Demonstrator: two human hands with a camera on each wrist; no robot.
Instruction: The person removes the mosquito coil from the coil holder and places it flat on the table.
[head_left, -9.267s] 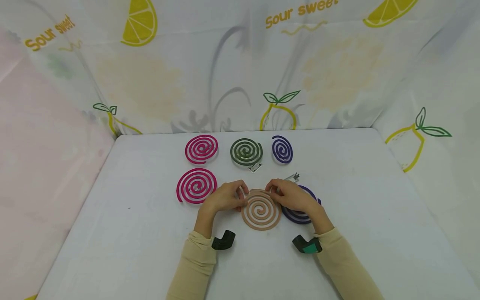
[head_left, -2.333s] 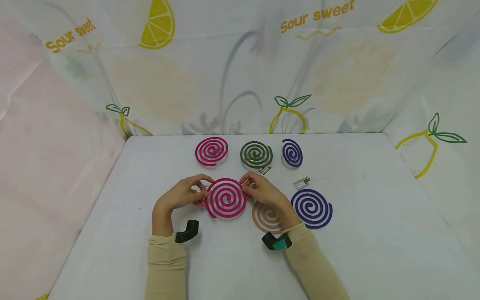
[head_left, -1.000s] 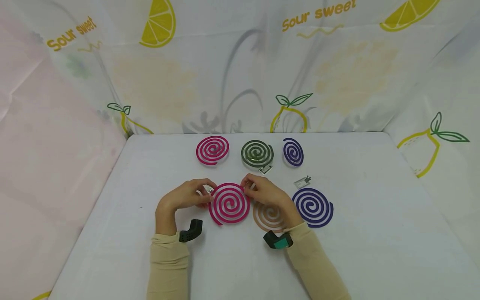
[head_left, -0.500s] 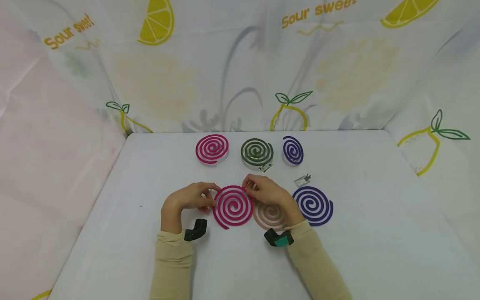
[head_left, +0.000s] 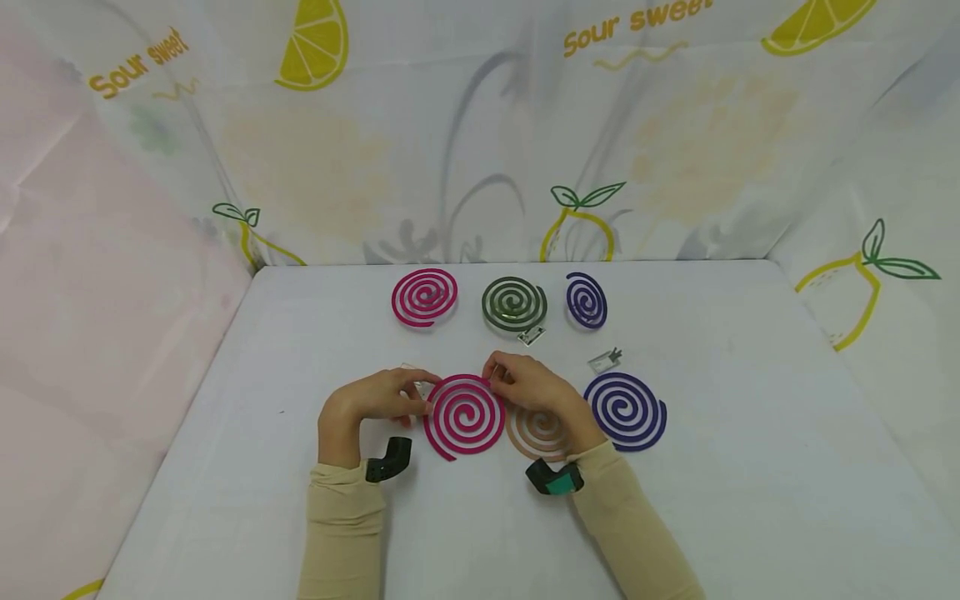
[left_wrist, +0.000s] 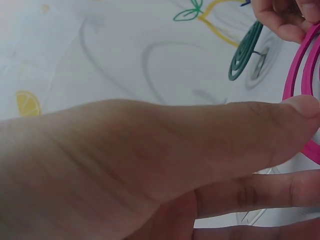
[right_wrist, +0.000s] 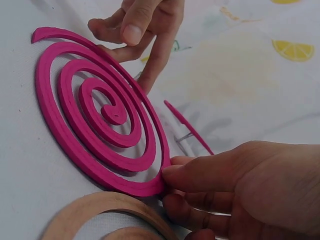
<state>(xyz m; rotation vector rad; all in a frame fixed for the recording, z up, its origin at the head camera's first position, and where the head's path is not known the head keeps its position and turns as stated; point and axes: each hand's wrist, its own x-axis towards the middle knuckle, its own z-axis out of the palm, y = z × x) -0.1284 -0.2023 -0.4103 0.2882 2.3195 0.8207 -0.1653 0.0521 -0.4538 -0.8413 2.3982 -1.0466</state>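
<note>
A pink mosquito coil (head_left: 466,414) lies near the middle of the white table, its left neighbour side ringed by my hands. My right hand (head_left: 531,383) pinches its upper right edge between thumb and fingers, clear in the right wrist view. At the upper left edge, my left hand (head_left: 386,395) has its spread fingers and thumb against or close to the rim; firm contact is hard to judge. A tan coil (right_wrist: 75,212) sits just right of the pink one, partly covered by my right hand and wrist. Beyond it lies a purple coil (head_left: 622,408).
Along the back, a pink coil (head_left: 426,296), a green coil (head_left: 513,303) and a smaller purple coil (head_left: 587,302) stand tilted on metal holders. Flat metal stands (head_left: 604,361) lie behind the front row, one partly hidden by my left hand. Printed cloth walls surround the table.
Earlier both hands were at the tan coil. Since then the front pink coil has moved right, beside the tan coil. In the last half second it has shifted slightly left with my hands.
</note>
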